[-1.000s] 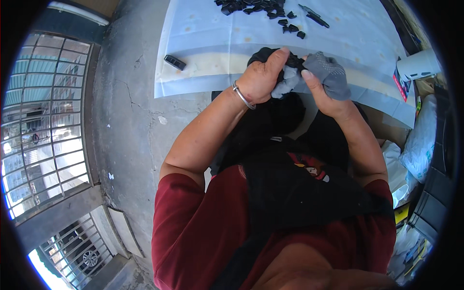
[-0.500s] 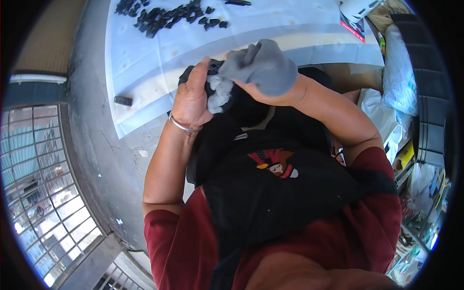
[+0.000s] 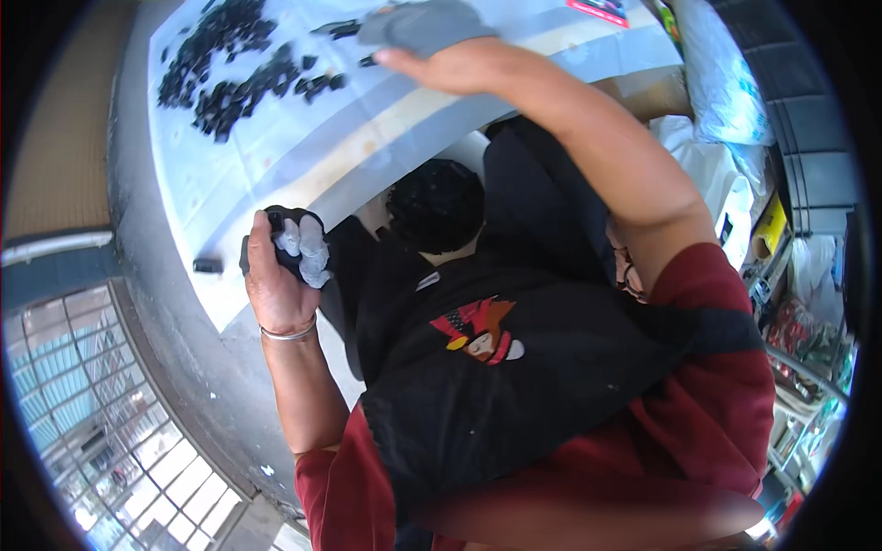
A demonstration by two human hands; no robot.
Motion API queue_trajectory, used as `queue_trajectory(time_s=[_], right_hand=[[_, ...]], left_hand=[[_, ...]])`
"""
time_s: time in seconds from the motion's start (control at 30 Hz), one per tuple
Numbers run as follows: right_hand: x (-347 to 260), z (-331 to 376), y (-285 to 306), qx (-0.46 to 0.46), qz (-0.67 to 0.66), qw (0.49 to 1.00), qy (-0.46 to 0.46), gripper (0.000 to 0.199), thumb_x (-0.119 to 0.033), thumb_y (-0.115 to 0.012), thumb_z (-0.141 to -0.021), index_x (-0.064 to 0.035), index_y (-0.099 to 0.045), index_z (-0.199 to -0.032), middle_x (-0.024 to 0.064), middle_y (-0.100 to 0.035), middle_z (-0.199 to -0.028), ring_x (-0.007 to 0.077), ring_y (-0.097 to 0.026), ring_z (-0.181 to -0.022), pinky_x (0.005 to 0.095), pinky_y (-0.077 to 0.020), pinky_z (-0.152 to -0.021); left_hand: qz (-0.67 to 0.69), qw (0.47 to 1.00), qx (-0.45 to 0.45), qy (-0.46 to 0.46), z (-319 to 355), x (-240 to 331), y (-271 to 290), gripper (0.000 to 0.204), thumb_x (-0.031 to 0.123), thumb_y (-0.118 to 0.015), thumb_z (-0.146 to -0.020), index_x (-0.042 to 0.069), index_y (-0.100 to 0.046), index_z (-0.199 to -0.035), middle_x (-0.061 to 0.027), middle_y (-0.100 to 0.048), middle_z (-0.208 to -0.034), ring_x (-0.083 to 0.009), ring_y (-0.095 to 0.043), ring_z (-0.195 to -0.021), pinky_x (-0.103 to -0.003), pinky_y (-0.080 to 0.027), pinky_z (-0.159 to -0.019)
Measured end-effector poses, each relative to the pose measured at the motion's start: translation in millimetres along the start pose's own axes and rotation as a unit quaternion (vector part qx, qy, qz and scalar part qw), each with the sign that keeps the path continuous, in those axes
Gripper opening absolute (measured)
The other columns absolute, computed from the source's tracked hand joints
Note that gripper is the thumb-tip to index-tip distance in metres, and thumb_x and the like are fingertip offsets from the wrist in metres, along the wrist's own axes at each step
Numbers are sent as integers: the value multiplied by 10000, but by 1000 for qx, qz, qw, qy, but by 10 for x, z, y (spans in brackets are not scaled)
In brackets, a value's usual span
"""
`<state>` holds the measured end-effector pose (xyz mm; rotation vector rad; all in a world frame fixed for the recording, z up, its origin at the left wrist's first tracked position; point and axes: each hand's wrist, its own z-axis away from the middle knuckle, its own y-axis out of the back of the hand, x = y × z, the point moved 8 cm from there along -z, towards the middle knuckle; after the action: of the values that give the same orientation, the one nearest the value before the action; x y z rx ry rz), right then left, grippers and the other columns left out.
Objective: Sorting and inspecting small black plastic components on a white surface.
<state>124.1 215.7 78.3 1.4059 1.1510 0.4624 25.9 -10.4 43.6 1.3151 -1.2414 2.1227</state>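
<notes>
My left hand (image 3: pixel 281 280) is held up near the table's front left edge, with pale grey coverings on some fingers. Its bare thumb presses a small black plastic piece (image 3: pixel 276 220) against the curled fingers. My right hand (image 3: pixel 436 55) stretches far over the table, blurred, with grey fabric over its fingers and the thumb bare. A dark slim object (image 3: pixel 340 29) lies just beyond those fingers, and another dark bit (image 3: pixel 368 61) shows by the thumb tip. Whether the right hand grips either one is hidden by fabric and blur.
Several black pieces (image 3: pixel 230 87) are heaped on the white-covered table (image 3: pixel 367 129), far left. One black block (image 3: pixel 209 265) rests near its left edge. A round container of black pieces (image 3: pixel 436 207) stands before my lap. Plastic bags (image 3: pixel 726 83) and shelving line the right side.
My hands have separated: the right swung forward over the table, while the left moved left and down, keeping the black piece. The view has shifted, showing more of the heap and the round container.
</notes>
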Motion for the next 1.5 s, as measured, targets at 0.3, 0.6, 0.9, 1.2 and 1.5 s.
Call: queue_trajectory(time_s=[0.3, 0.6, 0.9, 1.2, 1.5], right_hand=[[-478, 590, 875, 243, -559, 604, 515, 397, -291, -418, -884, 33, -473, -1108, 190, -492, -1160, 290, -452, -1093, 395, -305, -960], [-693, 1102, -158, -299, -174, 938, 35, 429, -407, -363, -900, -54, -476, -1116, 129, -506, -1123, 220, -478, -1055, 355, -372, -887], [-823, 2825, -2207, -413, -387, 809, 157, 269, -219, -442, -883, -31, -494, -1068, 37, -511, -1014, 132, -484, -943, 272, -370, -837], [-245, 1997, -2193, -257, -485, 808, -215, 374, -374, -415, -896, -32, -537, -986, 47, -558, -761, 159, -535, -704, 301, -428, -676], [-239, 1942, -2154, -240, -474, 830, -171, 475, -469, -343, -896, -62, -586, -865, 83, -599, -769, 183, -562, -758, 301, -423, -729]], left_hand=[[17, 991, 21, -131, 489, 680, 454, 322, 303, -352, -922, 84, -421, -697, -59, -432, -587, -136, -354, -442, -248, -301, -391], [23, 977, 88, -195, 873, 892, 816, 325, 331, -354, -921, 96, -433, -712, -62, -462, -648, -140, -378, -486, -244, -319, -421], [65, 979, 77, -180, 962, 827, 762, 329, 309, -330, -929, 88, -387, -692, -48, -411, -597, -125, -331, -418, -228, -282, -356], [63, 991, 12, -117, 748, 499, 573, 301, 296, -362, -917, 79, -423, -717, -53, -433, -589, -126, -347, -422, -246, -304, -374], [16, 995, 12, -95, 663, 390, 535, 308, 299, -336, -932, 103, -393, -701, -29, -406, -596, -125, -351, -436, -241, -308, -369]])
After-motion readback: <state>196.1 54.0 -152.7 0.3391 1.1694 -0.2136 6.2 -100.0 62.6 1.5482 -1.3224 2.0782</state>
